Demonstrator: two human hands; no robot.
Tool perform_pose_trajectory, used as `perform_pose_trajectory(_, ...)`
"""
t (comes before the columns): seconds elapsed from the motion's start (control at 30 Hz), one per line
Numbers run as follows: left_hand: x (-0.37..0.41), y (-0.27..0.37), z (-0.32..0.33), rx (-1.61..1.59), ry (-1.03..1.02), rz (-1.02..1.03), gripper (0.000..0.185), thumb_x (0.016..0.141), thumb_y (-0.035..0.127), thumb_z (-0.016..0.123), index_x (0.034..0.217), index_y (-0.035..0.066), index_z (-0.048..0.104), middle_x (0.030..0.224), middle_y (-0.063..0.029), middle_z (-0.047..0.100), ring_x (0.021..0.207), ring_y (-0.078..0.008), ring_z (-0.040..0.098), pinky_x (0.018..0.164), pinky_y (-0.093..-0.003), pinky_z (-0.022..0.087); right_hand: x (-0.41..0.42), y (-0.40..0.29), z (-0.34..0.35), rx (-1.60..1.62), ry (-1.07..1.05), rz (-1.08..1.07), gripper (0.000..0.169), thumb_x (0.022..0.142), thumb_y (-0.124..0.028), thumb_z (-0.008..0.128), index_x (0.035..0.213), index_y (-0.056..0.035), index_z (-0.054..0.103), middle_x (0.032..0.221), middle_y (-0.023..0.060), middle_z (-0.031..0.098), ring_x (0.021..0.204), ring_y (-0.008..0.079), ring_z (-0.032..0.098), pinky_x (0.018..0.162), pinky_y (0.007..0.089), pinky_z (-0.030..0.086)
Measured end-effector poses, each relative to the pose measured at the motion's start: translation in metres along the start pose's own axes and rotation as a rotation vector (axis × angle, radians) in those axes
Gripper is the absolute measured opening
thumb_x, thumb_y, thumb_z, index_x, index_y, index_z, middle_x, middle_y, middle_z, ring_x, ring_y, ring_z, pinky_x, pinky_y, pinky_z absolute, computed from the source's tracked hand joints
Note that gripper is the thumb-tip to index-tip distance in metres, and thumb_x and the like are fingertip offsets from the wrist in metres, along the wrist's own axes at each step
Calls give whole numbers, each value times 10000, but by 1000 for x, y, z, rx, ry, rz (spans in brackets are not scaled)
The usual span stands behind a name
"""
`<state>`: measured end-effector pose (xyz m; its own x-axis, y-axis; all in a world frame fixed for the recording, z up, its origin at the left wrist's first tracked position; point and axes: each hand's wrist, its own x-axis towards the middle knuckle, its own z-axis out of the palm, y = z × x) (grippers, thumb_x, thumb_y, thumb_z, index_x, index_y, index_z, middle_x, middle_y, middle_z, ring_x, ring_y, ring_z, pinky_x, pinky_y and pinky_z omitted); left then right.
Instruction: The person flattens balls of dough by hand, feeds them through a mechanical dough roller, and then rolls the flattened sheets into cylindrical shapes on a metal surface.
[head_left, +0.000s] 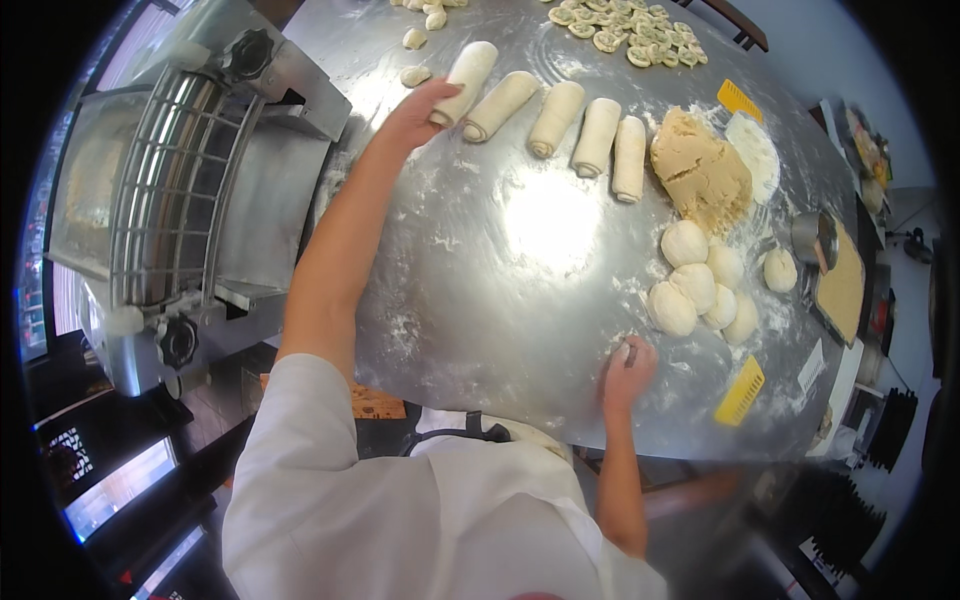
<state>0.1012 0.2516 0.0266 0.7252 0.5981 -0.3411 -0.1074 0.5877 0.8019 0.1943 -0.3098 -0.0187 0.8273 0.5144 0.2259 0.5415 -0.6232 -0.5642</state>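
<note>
My left hand (421, 114) reaches far out and grips the near end of the leftmost rolled dough log (471, 71), its thumb across the top. Four more such logs, several in all, form a fanned row to the right; the closest is a second dough log (501, 105), and a slim one (628, 159) ends the row. My right hand (628, 373) rests on the floured steel table (465, 300) near its front edge. Its fingers are curled in, and nothing shows in them. Just beyond it is a cluster of round dough balls (694, 289).
A dough sheeter (169, 195) with a guarded roller stands left. A crumbly yellow dough mass (697, 169) and a flour pile (752, 157) lie right. Yellow scrapers (739, 391), a metal cup (814, 236) and a tray (840, 289) sit near the right edge. Small shaped pieces (630, 30) lie far back.
</note>
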Motion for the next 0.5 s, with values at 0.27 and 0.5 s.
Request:
perform_pose_trajectory(0.27, 8, -28, -45, 1092, 547, 348, 555, 915, 243, 735, 1410, 29, 604, 1215, -194, 676, 1076, -299, 671, 924, -407, 534, -1, 9, 7, -67, 8, 13, 149, 868, -92, 620, 1005, -43, 651, 930, 136, 646, 862, 348, 571, 817, 472, 455)
perform_pose_trajectory(0.5, 50, 9, -62, 1649, 597, 549, 625, 877, 350, 757, 1406, 56, 603, 1340, -221, 608, 1239, -420, 566, 1056, -488, 475, 3, 7, 8, -94, 3, -9, 136, 888, -104, 615, 1006, -39, 637, 925, 135, 641, 855, 347, 568, 795, 473, 456)
